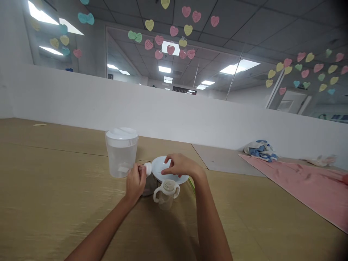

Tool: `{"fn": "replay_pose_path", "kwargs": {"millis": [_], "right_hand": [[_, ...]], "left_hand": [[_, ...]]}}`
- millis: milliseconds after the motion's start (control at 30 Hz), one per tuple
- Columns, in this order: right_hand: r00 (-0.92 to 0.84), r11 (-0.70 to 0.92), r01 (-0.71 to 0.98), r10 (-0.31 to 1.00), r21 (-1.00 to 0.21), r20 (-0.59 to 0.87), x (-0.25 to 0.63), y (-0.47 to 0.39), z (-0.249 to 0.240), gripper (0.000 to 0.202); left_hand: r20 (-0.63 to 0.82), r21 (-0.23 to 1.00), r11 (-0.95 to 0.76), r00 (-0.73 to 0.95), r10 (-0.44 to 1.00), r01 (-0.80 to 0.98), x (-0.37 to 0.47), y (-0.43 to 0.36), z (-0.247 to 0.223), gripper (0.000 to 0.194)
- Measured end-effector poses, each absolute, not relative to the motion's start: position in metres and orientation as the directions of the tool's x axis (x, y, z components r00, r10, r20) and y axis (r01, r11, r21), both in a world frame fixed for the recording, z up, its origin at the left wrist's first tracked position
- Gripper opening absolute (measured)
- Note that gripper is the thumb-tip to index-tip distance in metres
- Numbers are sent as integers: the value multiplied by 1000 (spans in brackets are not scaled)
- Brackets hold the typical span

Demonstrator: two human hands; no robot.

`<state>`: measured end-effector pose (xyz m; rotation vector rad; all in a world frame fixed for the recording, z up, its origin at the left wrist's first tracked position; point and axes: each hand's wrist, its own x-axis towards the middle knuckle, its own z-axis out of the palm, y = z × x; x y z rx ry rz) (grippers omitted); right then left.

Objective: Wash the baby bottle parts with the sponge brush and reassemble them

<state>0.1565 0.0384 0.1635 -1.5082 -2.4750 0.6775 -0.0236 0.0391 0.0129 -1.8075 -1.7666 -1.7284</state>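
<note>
My left hand (135, 183) pinches a small white round cap (148, 169), held up beside the bowl's left edge. My right hand (181, 165) hovers at the pale white bowl (158, 167), its thumb and fingers curved but apart, with nothing visible between them. Just in front of the bowl stands a clear baby bottle (165, 199) with two white handles and a whitish top. A dark see-through dish (150, 187) sits below the cap, partly hidden by my left hand. Behind my left hand is a tall translucent pitcher (121, 159) with a white lid.
Brown board (258, 210) covers the tabletop, with a white wall (176, 116) behind it. At the right lie a pink cloth (304, 185) and a crumpled blue-and-white cloth (261, 150). Something thin and green (191, 185) shows by my right wrist.
</note>
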Motion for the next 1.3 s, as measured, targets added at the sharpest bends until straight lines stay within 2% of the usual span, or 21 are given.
{"fn": "replay_pose_path", "kwargs": {"millis": [100, 200, 300, 400, 567, 867, 1000, 1133, 1233, 1300], "right_hand": [[-582, 474, 728, 809, -496, -80, 144, 41, 157, 73], [-654, 595, 684, 757, -422, 7, 128, 43, 149, 81], [-696, 678, 673, 716, -297, 57, 116, 44, 144, 50], [-683, 673, 702, 729, -233, 49, 111, 44, 143, 27], [-690, 680, 677, 719, -282, 78, 111, 47, 142, 26], [-722, 695, 635, 689, -338, 59, 111, 54, 139, 22], [-710, 688, 622, 697, -374, 101, 111, 55, 136, 28], [-718, 708, 599, 682, -374, 141, 114, 56, 138, 28], [-733, 725, 588, 665, -358, 142, 118, 57, 141, 24], [-737, 728, 593, 662, -344, 132, 121, 58, 142, 19]], "left_hand": [[738, 641, -454, -333, 587, 619, -18, 38, 13, 21], [771, 615, -540, -294, 565, 574, -10, 36, 13, 20], [788, 604, -603, -279, 549, 521, -4, 34, 12, 19], [738, 674, -616, -337, 585, 408, -2, 33, 12, 20], [610, 791, -543, -446, 655, 283, -3, 31, 15, 26], [506, 833, -545, -524, 685, 93, -4, 36, 20, 30], [534, 822, -556, -501, 681, 120, -7, 36, 22, 29], [663, 748, -598, -351, 661, 286, -10, 32, 20, 36], [725, 683, -632, -231, 649, 367, -8, 31, 18, 30], [731, 674, -632, -229, 642, 382, -7, 32, 16, 25]]}}
